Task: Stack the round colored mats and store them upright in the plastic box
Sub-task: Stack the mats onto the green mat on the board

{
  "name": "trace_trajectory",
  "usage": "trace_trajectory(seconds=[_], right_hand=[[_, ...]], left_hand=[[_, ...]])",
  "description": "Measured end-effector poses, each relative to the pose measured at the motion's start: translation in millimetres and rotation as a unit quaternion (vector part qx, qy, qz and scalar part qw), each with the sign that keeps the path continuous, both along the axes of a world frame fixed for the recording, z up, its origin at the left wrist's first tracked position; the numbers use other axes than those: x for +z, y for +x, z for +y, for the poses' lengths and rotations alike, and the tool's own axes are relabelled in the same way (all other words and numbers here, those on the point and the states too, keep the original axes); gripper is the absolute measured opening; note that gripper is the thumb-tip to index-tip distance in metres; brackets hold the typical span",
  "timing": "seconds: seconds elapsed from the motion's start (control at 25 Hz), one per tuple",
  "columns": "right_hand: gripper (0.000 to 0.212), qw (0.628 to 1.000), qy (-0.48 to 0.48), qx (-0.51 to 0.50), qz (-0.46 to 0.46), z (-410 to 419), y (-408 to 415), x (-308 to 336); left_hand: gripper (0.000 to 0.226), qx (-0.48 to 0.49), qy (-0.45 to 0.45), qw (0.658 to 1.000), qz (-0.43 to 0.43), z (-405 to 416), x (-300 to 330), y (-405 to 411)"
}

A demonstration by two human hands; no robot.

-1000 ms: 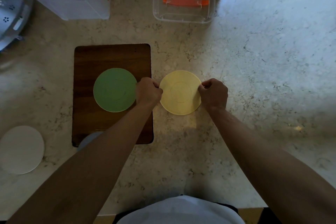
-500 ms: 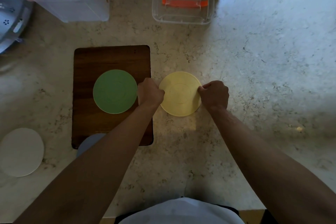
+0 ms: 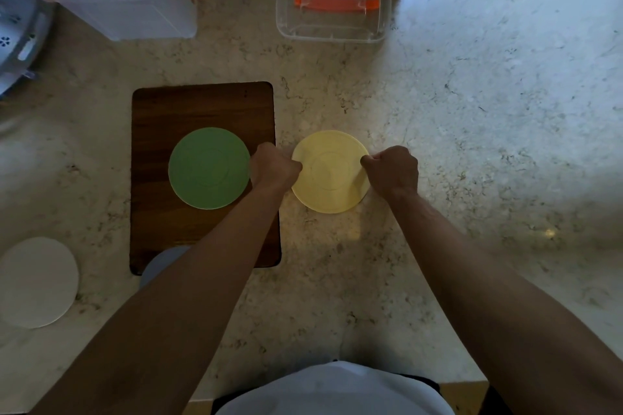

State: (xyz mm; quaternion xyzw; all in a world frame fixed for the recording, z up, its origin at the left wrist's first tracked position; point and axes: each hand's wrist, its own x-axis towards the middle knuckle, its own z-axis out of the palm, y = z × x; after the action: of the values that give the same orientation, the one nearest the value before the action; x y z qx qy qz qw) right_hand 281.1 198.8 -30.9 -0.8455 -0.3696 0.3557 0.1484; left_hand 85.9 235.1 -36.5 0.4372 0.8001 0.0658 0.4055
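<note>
A round yellow mat (image 3: pixel 329 172) lies on the marble counter at the centre. My left hand (image 3: pixel 273 168) pinches its left rim and my right hand (image 3: pixel 391 170) pinches its right rim. A round green mat (image 3: pixel 209 168) lies flat on a dark wooden board (image 3: pixel 188 104) just left of my left hand. A white mat (image 3: pixel 35 281) sits at the left edge of the counter. A grey mat (image 3: pixel 161 263) peeks out under my left forearm at the board's near edge. The clear plastic box (image 3: pixel 131 10) with orange clips stands at the back left.
The box's clear lid (image 3: pixel 332 3) with an orange handle lies at the back centre. A grey perforated object (image 3: pixel 17 34) is at the far left. The counter's front edge runs close to my body.
Both hands have stayed on the yellow mat's rims, fingers creeping slightly inward over its edges. The mats have not visibly shifted.
</note>
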Motion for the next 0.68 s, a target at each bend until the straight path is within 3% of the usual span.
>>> trace_trajectory(seconds=[0.2, 0.32, 0.68], right_hand=[[0.018, 0.996, 0.048, -0.032, 0.063, -9.4, 1.0, 2.3], [0.009, 0.992, 0.07, -0.038, 0.095, -13.9, -1.4, 6.6], [0.014, 0.991, 0.05, 0.071, 0.098, -2.9, -66.4, 23.0]], left_hand=[[0.017, 0.037, 0.001, 0.997, -0.068, -5.4, 3.7, -8.3], [0.02, 0.052, -0.005, 0.993, -0.108, -9.5, 11.7, -16.0], [0.018, 0.097, 0.02, 0.988, -0.115, -31.4, 31.5, -99.6]])
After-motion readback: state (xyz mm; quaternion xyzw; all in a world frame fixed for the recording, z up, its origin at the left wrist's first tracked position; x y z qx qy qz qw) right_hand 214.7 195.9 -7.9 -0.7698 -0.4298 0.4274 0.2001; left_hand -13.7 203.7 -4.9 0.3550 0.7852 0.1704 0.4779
